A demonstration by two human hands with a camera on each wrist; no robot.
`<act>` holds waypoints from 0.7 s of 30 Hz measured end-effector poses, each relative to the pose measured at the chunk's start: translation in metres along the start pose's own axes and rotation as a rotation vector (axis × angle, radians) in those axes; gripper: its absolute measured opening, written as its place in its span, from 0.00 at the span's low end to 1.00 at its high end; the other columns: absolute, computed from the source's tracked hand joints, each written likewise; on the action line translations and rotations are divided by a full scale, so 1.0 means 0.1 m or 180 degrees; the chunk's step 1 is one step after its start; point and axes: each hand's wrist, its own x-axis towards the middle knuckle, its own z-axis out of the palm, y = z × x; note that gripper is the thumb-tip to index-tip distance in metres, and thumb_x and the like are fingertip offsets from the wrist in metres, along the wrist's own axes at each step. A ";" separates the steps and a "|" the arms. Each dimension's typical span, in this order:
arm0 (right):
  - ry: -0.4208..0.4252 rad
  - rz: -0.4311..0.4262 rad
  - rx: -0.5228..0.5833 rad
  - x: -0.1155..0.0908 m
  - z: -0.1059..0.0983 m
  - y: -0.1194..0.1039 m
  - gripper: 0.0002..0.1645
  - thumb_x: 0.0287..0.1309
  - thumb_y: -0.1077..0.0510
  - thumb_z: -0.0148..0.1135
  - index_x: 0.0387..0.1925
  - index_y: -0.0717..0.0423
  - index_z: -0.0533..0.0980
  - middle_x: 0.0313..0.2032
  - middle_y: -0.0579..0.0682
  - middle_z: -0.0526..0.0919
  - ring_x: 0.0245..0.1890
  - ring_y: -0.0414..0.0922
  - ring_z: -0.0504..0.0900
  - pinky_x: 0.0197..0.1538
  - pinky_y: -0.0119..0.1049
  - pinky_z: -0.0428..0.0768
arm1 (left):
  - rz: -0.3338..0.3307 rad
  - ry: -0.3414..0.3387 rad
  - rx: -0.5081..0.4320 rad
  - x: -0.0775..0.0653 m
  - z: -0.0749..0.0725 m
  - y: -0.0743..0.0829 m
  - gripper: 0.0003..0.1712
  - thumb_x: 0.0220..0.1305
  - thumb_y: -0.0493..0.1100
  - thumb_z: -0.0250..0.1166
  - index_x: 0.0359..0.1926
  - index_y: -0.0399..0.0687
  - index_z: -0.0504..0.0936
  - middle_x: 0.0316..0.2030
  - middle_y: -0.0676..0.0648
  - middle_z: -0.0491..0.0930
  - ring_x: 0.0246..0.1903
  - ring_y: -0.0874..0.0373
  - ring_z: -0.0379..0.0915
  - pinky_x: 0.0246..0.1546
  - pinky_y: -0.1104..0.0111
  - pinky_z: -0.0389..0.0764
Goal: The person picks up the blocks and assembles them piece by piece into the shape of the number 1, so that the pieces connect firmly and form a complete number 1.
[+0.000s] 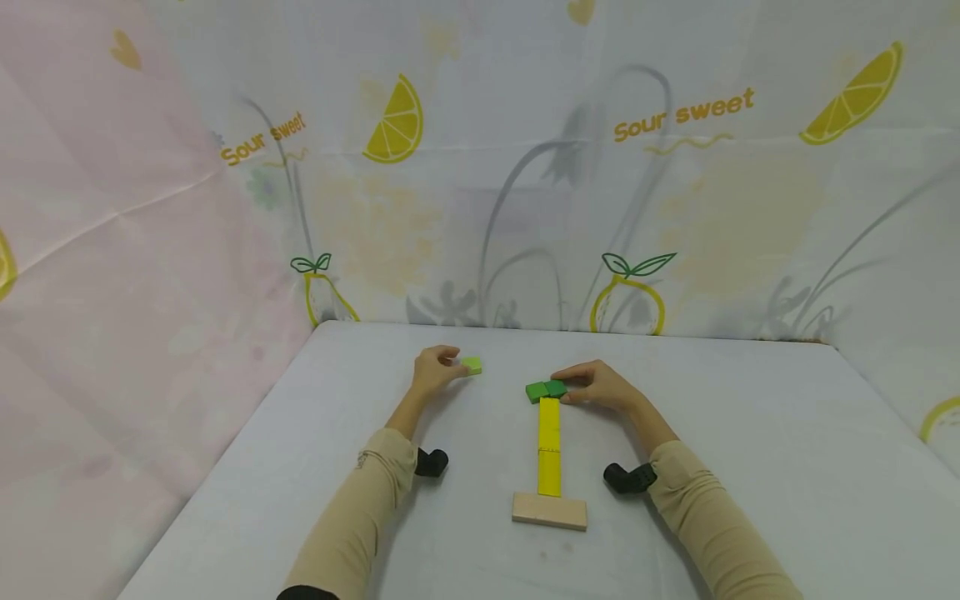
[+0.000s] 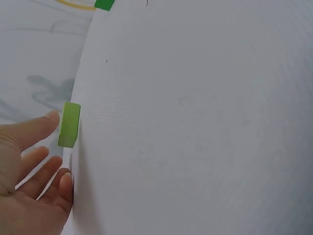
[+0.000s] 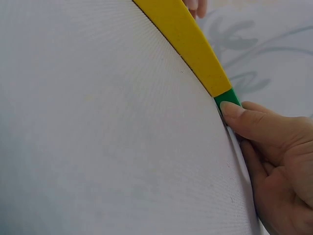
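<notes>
In the head view, my right hand (image 1: pixel 600 387) pinches a dark green block (image 1: pixel 555 388) between thumb and finger. This block touches a mid-green block (image 1: pixel 536 392) on its left, at the far end of two yellow blocks (image 1: pixel 550 425) laid end to end. In the right wrist view, the thumb (image 3: pixel 234 110) lies over the dark green block beside the yellow one. My left hand (image 1: pixel 435 369) is beside a light green block (image 2: pixel 70 125) on the table. Its thumb tip is close to that block, with the other fingers loosely bent and spread apart.
A plain wooden block (image 1: pixel 550 511) lies crosswise at the near end of the yellow blocks. The white table (image 1: pixel 255 467) meets a lemon-printed cloth backdrop (image 1: pixel 495 167) behind. Each wrist carries a black camera, such as the right wrist camera (image 1: pixel 630 478).
</notes>
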 end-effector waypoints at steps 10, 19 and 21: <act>0.0005 0.0018 -0.0013 0.01 0.01 -0.01 0.25 0.49 0.67 0.68 0.51 0.70 0.76 0.51 0.64 0.78 0.56 0.60 0.73 0.59 0.47 0.69 | -0.0004 -0.0161 0.0172 0.02 0.05 -0.02 0.27 0.45 0.36 0.72 0.49 0.29 0.79 0.47 0.34 0.79 0.48 0.43 0.74 0.51 0.57 0.74; 0.0008 0.0017 -0.0024 0.00 0.01 0.00 0.25 0.49 0.66 0.68 0.51 0.70 0.76 0.51 0.64 0.79 0.56 0.59 0.73 0.59 0.41 0.70 | 0.0066 -0.0058 0.0193 0.04 0.11 -0.03 0.24 0.46 0.35 0.72 0.47 0.29 0.80 0.46 0.34 0.80 0.48 0.42 0.74 0.50 0.56 0.74; 0.0008 0.0020 -0.0015 0.00 0.00 0.00 0.25 0.49 0.66 0.68 0.51 0.70 0.76 0.51 0.64 0.79 0.56 0.59 0.73 0.58 0.36 0.70 | 0.0063 -0.0045 0.0203 0.04 0.12 -0.03 0.22 0.47 0.35 0.71 0.46 0.30 0.81 0.45 0.35 0.80 0.47 0.43 0.74 0.48 0.56 0.74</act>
